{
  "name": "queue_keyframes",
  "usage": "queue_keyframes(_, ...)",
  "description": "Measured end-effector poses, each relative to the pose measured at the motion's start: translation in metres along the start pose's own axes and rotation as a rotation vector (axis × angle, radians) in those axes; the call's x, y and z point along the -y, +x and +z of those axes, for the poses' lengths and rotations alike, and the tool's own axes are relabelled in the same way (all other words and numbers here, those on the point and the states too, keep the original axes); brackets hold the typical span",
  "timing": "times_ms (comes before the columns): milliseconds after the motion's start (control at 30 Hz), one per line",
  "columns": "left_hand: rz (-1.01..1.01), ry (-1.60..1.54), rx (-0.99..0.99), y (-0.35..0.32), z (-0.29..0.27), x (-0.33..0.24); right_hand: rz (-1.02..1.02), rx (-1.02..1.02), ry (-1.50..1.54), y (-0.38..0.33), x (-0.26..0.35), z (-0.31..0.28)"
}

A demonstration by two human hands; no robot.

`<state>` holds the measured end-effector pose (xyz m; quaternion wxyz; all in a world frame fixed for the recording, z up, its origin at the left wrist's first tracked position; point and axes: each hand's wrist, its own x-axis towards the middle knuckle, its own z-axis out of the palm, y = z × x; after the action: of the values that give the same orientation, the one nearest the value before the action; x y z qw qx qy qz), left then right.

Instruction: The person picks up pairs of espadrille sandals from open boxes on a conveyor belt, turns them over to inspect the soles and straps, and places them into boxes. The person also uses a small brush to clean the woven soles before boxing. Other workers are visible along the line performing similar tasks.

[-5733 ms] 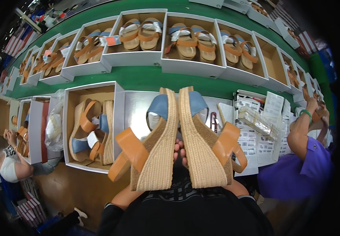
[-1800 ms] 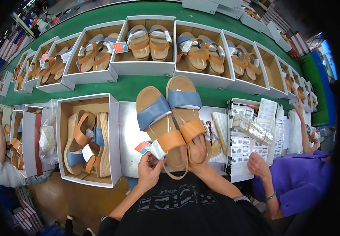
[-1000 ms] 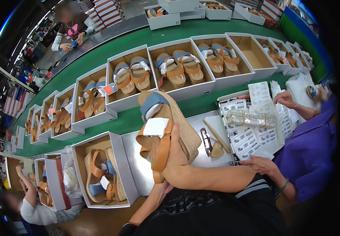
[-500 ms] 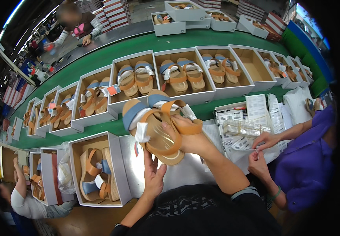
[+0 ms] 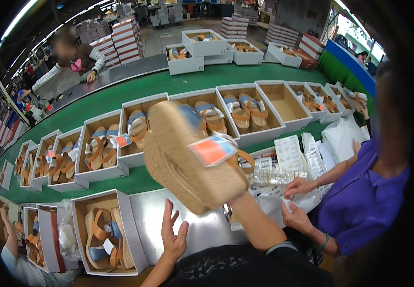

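My right hand (image 5: 240, 200) holds a pair of wedge sandals (image 5: 192, 177) up over the metal table (image 5: 192, 227), its fingers hidden behind them. The woven tan sole and side of one sandal face me, blurred by motion. An orange and white tag (image 5: 212, 150) hangs by the pair, and a tan strap shows at its right. Below the sandals, my left hand (image 5: 174, 234) is open, fingers spread, touching nothing. To its left stands an open white box (image 5: 137, 234) with a pair of tan and blue sandals inside.
Along a green conveyor (image 5: 178, 82) runs a row of open boxes, most holding sandals; one box (image 5: 286, 103) shows only its brown inside. At right, a co-worker in purple (image 5: 360, 191) handles white paper beside printed sheets (image 5: 288, 152). Another person (image 5: 75, 57) stands across the conveyor.
The sandals have turned over from insoles showing to a sole facing me, bringing the tag into view. My left hand has come away from them. The whole view has tilted upward.
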<state>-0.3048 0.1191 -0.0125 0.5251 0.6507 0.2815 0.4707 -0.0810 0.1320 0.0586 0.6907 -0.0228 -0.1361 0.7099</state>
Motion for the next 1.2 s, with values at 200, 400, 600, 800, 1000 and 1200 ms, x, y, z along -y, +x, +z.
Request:
queue_keyframes(200, 0.023, 0.878, 0.187, -0.021, -0.021, 0.069, 0.066, -0.111, 0.089, 0.008, 0.012, -0.008)
queue_keyframes(400, 0.083, 0.951, 0.110, -0.032, -0.024, 0.090, -0.288, -0.141, -0.096, 0.013, 0.107, 0.011)
queue_keyframes(600, -0.072, 0.815, 0.146, -0.027, -0.028, 0.081, -0.906, -0.643, -1.705, 0.029, 0.302, 0.029)
queue_keyframes(800, -0.057, 0.893, 0.125, -0.020, -0.030, 0.075, -0.525, -1.203, -3.013, 0.038, 0.434, -0.034)
queue_keyframes(1000, 0.010, 0.931, 0.064, -0.012, -0.033, 0.070, -0.430, -1.062, -2.755, 0.014, 0.487, -0.142)
queue_keyframes(1200, 0.025, 0.925, 0.077, -0.008, -0.039, 0.069, 0.462, -1.154, -2.437, 0.017, 0.479, -0.163)
